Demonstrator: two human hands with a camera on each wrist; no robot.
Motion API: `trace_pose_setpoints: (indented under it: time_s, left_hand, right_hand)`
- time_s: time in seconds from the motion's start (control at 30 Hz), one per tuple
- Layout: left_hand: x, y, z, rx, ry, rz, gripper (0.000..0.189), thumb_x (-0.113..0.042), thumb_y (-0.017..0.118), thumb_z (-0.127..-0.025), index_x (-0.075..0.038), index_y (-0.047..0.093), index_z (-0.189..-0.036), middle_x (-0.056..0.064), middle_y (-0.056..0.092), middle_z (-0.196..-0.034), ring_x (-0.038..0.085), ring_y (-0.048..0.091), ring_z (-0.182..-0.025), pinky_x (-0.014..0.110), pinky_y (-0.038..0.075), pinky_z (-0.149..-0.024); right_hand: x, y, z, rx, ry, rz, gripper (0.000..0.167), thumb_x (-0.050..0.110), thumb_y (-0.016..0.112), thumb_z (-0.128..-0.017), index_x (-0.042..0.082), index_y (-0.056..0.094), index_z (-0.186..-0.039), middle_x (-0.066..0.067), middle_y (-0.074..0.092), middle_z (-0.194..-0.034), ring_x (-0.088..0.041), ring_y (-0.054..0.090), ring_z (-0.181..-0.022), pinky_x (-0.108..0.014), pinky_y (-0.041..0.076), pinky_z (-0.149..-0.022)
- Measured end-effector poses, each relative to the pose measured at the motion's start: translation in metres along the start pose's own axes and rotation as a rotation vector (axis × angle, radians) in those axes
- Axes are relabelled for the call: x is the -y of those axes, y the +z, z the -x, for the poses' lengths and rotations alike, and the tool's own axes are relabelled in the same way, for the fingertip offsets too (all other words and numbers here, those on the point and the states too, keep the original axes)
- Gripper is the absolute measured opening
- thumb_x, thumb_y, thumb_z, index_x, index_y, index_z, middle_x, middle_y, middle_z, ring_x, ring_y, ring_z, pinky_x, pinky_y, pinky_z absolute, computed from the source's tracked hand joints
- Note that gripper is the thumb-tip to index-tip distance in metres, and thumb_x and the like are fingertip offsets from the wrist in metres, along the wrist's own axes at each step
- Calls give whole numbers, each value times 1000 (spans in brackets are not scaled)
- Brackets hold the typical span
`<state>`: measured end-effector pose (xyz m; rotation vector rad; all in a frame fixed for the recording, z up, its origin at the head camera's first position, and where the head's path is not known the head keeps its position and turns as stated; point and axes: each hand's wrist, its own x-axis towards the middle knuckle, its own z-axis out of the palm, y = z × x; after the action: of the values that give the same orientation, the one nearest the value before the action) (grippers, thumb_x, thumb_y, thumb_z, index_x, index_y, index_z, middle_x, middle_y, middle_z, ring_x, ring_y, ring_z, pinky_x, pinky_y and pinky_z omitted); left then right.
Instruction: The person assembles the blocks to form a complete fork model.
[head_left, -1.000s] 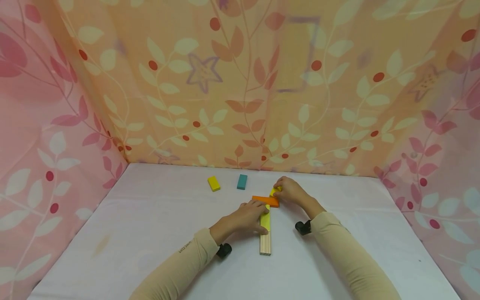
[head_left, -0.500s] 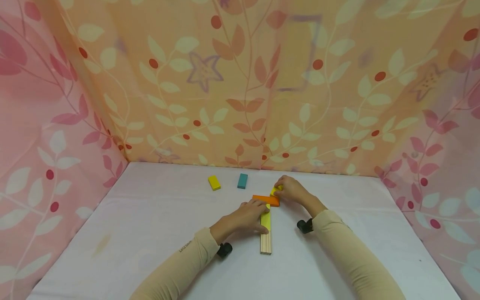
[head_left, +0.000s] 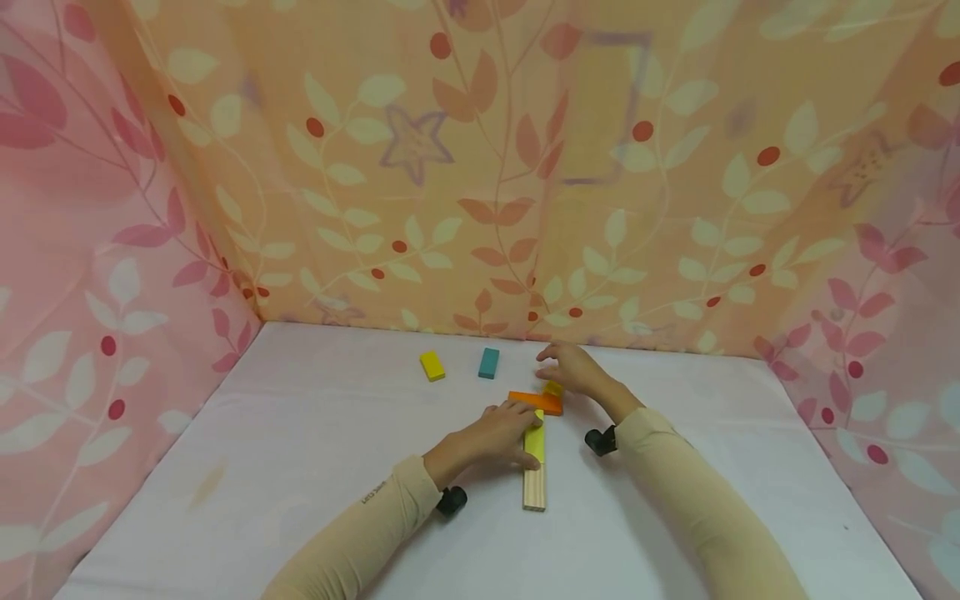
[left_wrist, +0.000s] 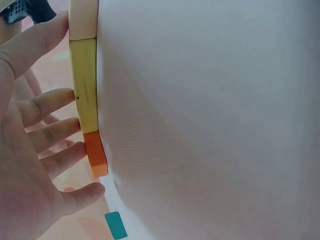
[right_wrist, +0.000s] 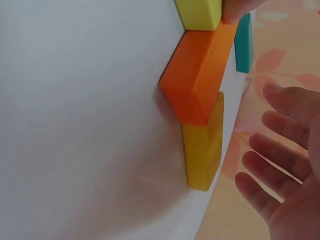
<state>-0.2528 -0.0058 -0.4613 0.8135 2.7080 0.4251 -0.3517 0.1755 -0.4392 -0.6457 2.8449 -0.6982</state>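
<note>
Flat toy blocks lie end to end on the white cloth: a plain wooden block (head_left: 534, 490) nearest, a lime-yellow block (head_left: 534, 447) beyond it, then an orange block (head_left: 551, 405) set crosswise. A yellow block (right_wrist: 200, 155) meets the orange one's right end. My left hand (head_left: 487, 435) lies over the row, its spread fingertips touching the wooden, lime-yellow and orange blocks in the left wrist view. Just above the yellow block is my right hand (head_left: 576, 369), apart from it, with loose fingers and nothing held.
Farther back on the cloth lie a teal block (head_left: 489, 363) and another yellow block (head_left: 432, 366), separate from the row. Patterned fabric (head_left: 465, 250) walls in the back and both sides.
My right hand has let go of the yellow block and lifted slightly up and back, leaving it against the orange one. My left hand stays on the row.
</note>
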Motion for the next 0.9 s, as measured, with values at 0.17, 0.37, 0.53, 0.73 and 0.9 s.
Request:
trace_pose_setpoints:
  time_s: [0.17, 0.37, 0.53, 0.73, 0.9]
  left_hand:
    - [1, 0, 1, -1, 7, 4, 68, -51, 76, -79, -17, 57, -133, 1, 49, -144, 22, 41, -134, 49, 37, -109]
    - [2, -1, 2, -13, 7, -29, 67, -54, 75, -78, -20, 57, -133, 0, 51, -143, 20, 41, -136, 49, 37, -110]
    - [2, -2, 4, -4, 9, -21, 68, -54, 75, -79, -19, 56, -134, -1, 49, -144, 20, 40, -136, 49, 36, -110]
    - [1, -4, 5, -3, 21, -12, 68, -52, 75, -80, -17, 55, -135, 0, 49, -144, 21, 39, -137, 49, 35, -110]
    - [0, -5, 5, -5, 35, -16, 66, -51, 74, -81, -17, 56, -134, -1, 49, -144, 20, 39, -136, 49, 37, -109]
  right_hand:
    - [9, 1, -12, 14, -26, -41, 37, 27, 67, -92, 5, 67, -121, -17, 53, -141, -35, 51, -127, -51, 41, -108]
    - [18, 6, -25, -6, -106, -38, 36, 24, 69, -91, 2, 68, -119, -21, 54, -139, -38, 48, -130, -52, 38, -111]
    - [24, 16, -37, 30, -110, -28, 36, 27, 70, -90, 8, 68, -120, -12, 63, -129, -31, 53, -124, -49, 40, -110]
    - [34, 23, -46, 89, -148, -35, 36, 25, 69, -91, 10, 66, -124, -11, 59, -136, -30, 54, -126, -48, 41, -110]
    - [40, 25, -53, 100, -218, 32, 38, 24, 69, -91, 8, 65, -125, -14, 58, -137, -31, 52, -129, -47, 40, -111]
